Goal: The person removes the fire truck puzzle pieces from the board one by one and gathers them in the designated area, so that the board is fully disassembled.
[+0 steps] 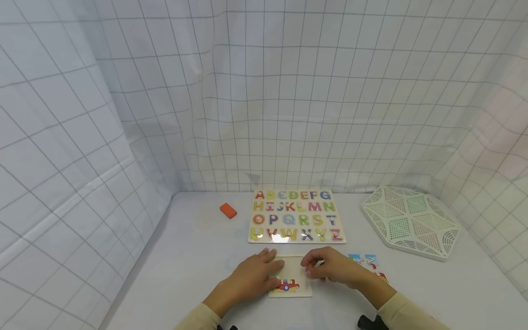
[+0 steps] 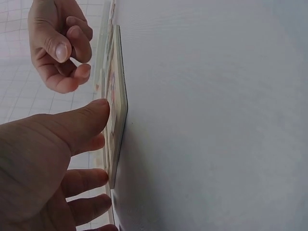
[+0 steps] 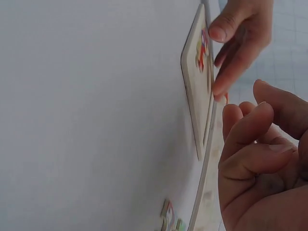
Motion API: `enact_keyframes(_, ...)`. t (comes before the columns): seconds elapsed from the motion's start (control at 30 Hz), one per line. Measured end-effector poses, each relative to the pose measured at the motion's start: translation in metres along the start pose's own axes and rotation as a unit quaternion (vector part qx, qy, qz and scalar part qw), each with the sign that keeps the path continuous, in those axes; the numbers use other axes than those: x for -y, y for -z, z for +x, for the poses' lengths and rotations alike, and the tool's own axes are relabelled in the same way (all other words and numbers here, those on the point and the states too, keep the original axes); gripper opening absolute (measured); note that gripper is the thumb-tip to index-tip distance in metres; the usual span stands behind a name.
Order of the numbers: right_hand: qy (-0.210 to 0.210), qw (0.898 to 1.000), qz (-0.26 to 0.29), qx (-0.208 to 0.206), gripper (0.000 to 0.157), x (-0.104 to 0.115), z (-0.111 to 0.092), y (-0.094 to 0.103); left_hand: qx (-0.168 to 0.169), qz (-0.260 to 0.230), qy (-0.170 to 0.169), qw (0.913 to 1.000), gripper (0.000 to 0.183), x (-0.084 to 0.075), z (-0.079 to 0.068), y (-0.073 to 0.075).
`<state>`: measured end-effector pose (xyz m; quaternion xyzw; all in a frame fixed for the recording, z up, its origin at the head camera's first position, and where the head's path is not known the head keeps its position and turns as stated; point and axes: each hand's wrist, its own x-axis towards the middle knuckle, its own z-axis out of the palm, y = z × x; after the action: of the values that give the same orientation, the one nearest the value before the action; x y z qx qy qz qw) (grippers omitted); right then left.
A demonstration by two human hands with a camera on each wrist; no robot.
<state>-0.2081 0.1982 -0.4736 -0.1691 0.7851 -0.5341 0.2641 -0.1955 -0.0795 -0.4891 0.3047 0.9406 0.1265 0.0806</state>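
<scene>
A small wooden puzzle board lies on the table in front of the person, with a red, yellow and blue vehicle-like piece in its lower part. The left hand rests along the board's left side, fingers fairly straight, thumb touching near the coloured piece. Over the board's right edge hovers the right hand, its fingers loosely bent. In the right wrist view that right hand shows nothing between fingers and thumb. Several colourful puzzle pieces lie beside the right wrist, partly hidden by the forearm.
Behind the small board lies a large alphabet puzzle board with coloured letters. An orange block sits at the back left. A pale patterned hexagonal tray or lid lies at the right. White gridded curtains enclose the table.
</scene>
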Motion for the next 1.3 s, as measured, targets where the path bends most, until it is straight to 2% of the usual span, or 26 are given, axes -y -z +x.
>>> enact_keyframes(0.13, 0.011, 1.0, -0.015, 0.018, 0.022, 0.001, 0.015, -0.016, 0.001, 0.005, 0.001, 1.0, 0.049, -0.001, 0.001, 0.002)
enact_keyframes(0.27, 0.01, 1.0, -0.016, 0.023, 0.025, 0.002, 0.022, -0.024, 0.001, 0.014, 0.0, 0.9999, 0.046, -0.001, 0.001, 0.004)
enact_keyframes(0.7, 0.006, 0.999, -0.006, 0.031, 0.027, 0.007, 0.017, -0.033, -0.006, 0.023, -0.011, 0.9997, 0.04, -0.003, 0.0, 0.005)
enact_keyframes(1.0, 0.008, 0.999, -0.035, 0.02, 0.019, 0.007, 0.019, -0.04, -0.005, 0.035, -0.006, 0.9994, 0.04, -0.002, 0.001, 0.003)
enact_keyframes(1.3, -0.001, 0.995, -0.099, -0.004, 0.01, 0.013, 0.02, -0.046, -0.011, 0.055, -0.012, 0.9983, 0.04, -0.002, 0.0, 0.002)
